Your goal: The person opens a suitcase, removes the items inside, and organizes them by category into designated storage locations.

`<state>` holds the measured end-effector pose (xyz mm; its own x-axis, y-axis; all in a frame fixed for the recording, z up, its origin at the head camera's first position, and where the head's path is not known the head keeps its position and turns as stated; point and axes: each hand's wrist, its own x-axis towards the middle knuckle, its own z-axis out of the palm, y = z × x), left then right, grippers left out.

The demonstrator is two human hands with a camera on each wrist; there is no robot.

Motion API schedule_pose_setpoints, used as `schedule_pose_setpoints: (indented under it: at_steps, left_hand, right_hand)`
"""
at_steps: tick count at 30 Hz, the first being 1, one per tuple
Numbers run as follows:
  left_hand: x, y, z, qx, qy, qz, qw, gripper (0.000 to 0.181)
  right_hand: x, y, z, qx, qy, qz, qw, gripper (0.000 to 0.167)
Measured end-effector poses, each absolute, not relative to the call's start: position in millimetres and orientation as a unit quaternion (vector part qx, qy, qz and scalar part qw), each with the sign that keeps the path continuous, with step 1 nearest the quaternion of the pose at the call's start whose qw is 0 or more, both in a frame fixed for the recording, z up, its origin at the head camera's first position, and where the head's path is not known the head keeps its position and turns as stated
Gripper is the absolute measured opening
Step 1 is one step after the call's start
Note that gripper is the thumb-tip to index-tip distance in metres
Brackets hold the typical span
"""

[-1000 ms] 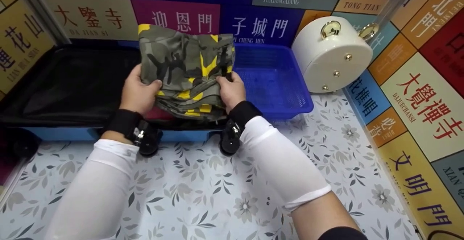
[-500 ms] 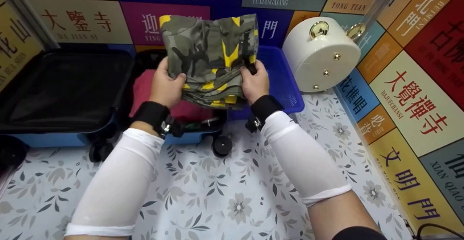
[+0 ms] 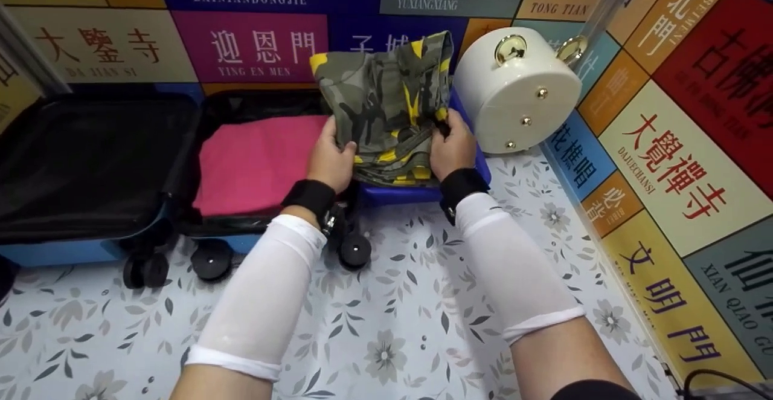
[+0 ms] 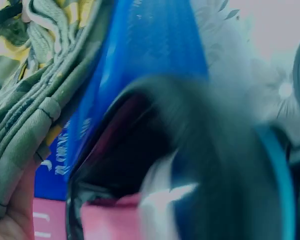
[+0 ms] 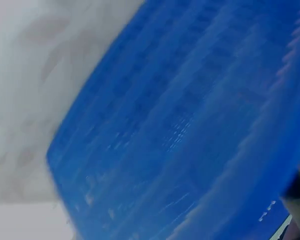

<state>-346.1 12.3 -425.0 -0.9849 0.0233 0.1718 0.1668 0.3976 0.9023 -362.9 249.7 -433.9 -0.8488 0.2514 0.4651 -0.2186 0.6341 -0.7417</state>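
Both hands hold a folded camouflage garment [image 3: 386, 104], grey-green with yellow patches, over the blue basket [image 3: 398, 195]. My left hand [image 3: 331, 158] pinches its left edge, thumb on the near face. At the right edge my right hand [image 3: 454, 146] grips the cloth. Layered folds of the garment [image 4: 45, 105] fill the upper left of the left wrist view, with part of the left hand [image 4: 15, 220] under them. The right wrist view is blurred and shows mostly the basket [image 5: 179, 120], with a sliver of the right hand [image 5: 297, 215] at the edge.
An open suitcase lies left of the basket: a black-lined half [image 3: 90, 164] and another half holding pink cloth [image 3: 259, 164]. Black wheels [image 3: 211, 260] jut from its near side. A round white case [image 3: 519, 92] with gold fittings stands right of the basket, by the lettered wall.
Both hands have carried the garment rightward, from over the suitcase to over the basket. The pink cloth in the suitcase has come into view.
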Motion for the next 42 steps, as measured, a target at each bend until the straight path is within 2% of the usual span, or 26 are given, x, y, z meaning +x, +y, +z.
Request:
schedule_pose_setpoints:
  at_steps: [9,15,22,28,36,42]
  left_hand:
    - [-346,38,-444,-0.087,-0.887,-0.453,0.007,0.069]
    - [-345,47,-447,-0.091,-0.903,-0.419,-0.021,0.068]
    - [-347,53,-453,-0.112,-0.910,-0.398,-0.028,0.068]
    - [-349,58,-455,-0.109,-0.928,-0.355,-0.027,0.067]
    - [-346,62,-457,-0.117,-0.942,-0.311,-0.048,0.069]
    - [-346,64,-459,-0.116,-0.943,-0.308,-0.043,0.073]
  right_hand:
    - [-361,276,-453,-0.020,-0.886,0.383,0.262,0.049]
    - [-361,284,-460,-0.031,-0.886,0.390,0.249,0.049]
    - [-362,290,-465,-0.019,-0.872,0.427,0.239,0.041]
    - [-361,294,-465,-0.022,-0.873,0.439,0.211,0.044]
    - [-360,293,-465,-0.050,-0.872,0.438,0.213,0.046]
    - [-359,292,-466,-0.065,-0.876,0.430,0.209,0.047]
